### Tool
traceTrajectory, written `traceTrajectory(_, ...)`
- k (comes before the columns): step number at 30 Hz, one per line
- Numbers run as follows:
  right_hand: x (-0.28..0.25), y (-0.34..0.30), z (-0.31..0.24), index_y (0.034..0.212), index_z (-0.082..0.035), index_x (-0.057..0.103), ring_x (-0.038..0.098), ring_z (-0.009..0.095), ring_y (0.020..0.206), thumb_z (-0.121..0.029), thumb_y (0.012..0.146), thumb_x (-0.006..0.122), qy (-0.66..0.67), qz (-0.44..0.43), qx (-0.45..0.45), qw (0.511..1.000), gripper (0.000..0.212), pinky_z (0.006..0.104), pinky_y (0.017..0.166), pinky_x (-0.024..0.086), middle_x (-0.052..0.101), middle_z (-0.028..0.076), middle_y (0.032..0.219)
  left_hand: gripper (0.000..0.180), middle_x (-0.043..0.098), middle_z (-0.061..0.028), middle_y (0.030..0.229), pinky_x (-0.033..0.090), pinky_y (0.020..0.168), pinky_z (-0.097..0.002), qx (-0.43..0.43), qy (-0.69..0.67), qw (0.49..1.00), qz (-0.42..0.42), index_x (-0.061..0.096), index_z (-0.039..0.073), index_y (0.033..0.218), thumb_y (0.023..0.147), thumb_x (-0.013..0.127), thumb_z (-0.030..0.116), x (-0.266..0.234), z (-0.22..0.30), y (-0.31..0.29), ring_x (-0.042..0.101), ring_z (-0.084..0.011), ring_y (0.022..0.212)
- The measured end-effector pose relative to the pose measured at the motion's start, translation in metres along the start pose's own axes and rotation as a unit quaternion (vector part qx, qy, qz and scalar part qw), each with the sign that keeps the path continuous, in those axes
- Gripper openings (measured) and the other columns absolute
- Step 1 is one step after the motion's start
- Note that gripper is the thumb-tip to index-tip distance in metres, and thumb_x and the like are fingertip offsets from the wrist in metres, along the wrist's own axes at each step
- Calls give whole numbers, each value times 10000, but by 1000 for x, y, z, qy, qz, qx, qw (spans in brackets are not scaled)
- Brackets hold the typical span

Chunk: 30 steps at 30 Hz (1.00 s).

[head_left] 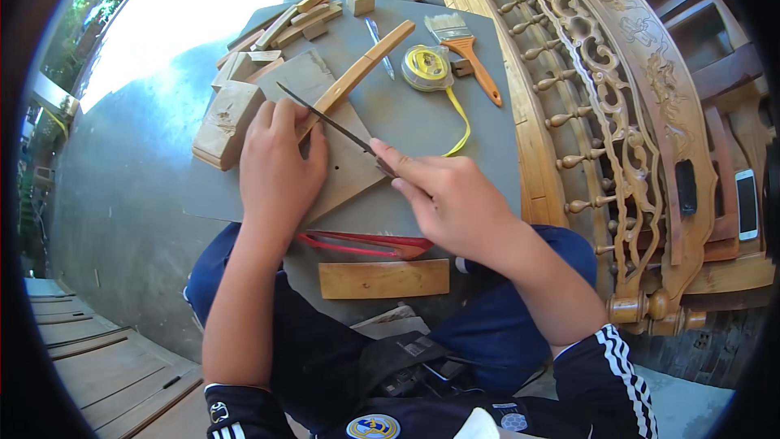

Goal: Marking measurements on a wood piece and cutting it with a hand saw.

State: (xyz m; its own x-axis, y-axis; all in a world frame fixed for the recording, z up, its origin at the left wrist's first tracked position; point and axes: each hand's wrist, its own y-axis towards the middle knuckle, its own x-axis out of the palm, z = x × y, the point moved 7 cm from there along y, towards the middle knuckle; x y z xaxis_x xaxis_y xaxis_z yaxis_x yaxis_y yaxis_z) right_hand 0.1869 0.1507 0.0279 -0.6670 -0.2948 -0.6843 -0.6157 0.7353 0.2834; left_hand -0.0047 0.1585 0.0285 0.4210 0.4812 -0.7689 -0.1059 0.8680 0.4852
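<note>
My left hand [280, 158] is closed round the near end of a slim wooden strip [366, 65], which slants up and away to the right. Lying across that strip is a thin dark file [335, 124]. My right hand [455, 195] grips the file at its near end, with the fingers pinched and the handle mostly hidden. Under both hands is a flat wooden board [349, 179] with a small dark hole. A thick wooden block [229, 123] stands just left of my left hand.
Several wood offcuts [284, 28] are piled at the far left of the grey work surface [491, 138]. Beyond the strip are a pen [380, 49], a yellow tape measure [426, 67] and a paintbrush [471, 55]. A red-framed tool [366, 244] lies nearest me. Carved wooden furniture [642, 114] borders the right.
</note>
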Motion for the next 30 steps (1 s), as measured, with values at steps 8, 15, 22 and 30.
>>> traceTrajectory(8,-5,6,-3,1352,25,588,677,427,772,-67,932,613,72,60,-28,995,431,466,720,546,688,270,863,158,629,-164,944,508,758,-455,-4,1,1000,16,611,7,952,875,695,118,-3,-1,-1,641,-379,880)
traceTrajectory(15,5,-2,5,881,16,647,653,450,647,-280,999,589,-117,-10,83,990,324,506,605,533,641,258,675,162,594,-166,922,493,769,-458,27,-12,999,21,599,9,928,853,707,105,-2,3,-3,616,-383,886)
traceTrajectory(22,5,3,2,804,9,651,631,460,659,-247,1018,532,-54,-48,125,990,354,511,624,504,620,255,661,176,570,-157,911,490,780,-455,22,-19,999,11,584,16,931,853,706,115,-2,2,-5,604,-377,894)
traceTrajectory(30,0,11,10,828,33,645,604,449,651,-208,1014,517,54,-72,126,988,330,491,636,470,623,252,712,184,568,-163,958,495,836,-440,10,-9,1000,-25,583,7,946,862,691,130,2,1,-3,590,-352,944)
